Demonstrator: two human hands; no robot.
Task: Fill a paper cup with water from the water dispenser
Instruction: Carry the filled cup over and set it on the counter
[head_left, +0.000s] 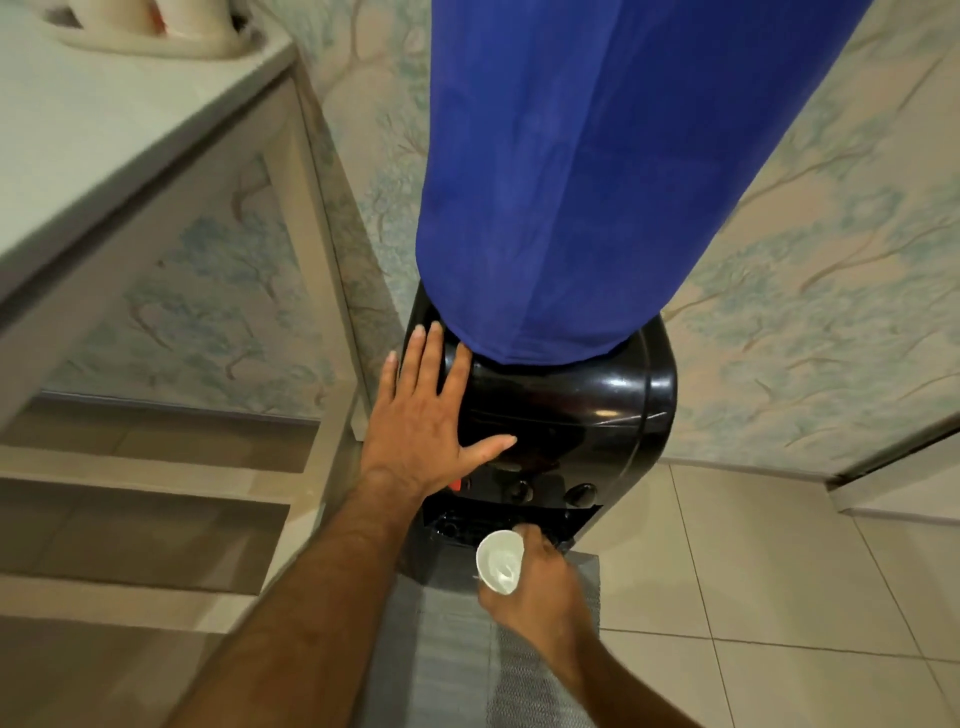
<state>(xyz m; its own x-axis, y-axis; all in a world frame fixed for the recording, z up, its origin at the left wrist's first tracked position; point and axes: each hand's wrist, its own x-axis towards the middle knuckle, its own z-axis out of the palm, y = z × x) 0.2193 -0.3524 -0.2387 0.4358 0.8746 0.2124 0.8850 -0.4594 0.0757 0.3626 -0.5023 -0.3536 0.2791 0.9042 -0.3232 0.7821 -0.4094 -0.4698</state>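
A black water dispenser (587, 405) stands against the wall, its bottle under a blue cloth cover (597, 171). My left hand (426, 410) lies flat on the dispenser's top left corner, fingers spread. Below, a white paper cup (500, 562) is gripped in my right hand (540, 587), just in front of the dispenser's recess (467, 522) and under the round taps (579, 493). The cup's mouth faces up; whether it holds water is unclear. A small red tab (455, 484) shows beside my left wrist.
A pale shelf unit (156, 171) stands close on the left, with white containers (150, 26) on top. A grey mat (441, 649) lies on the tiled floor (779, 571) before the dispenser. Patterned wallpaper (805, 286) covers the wall behind.
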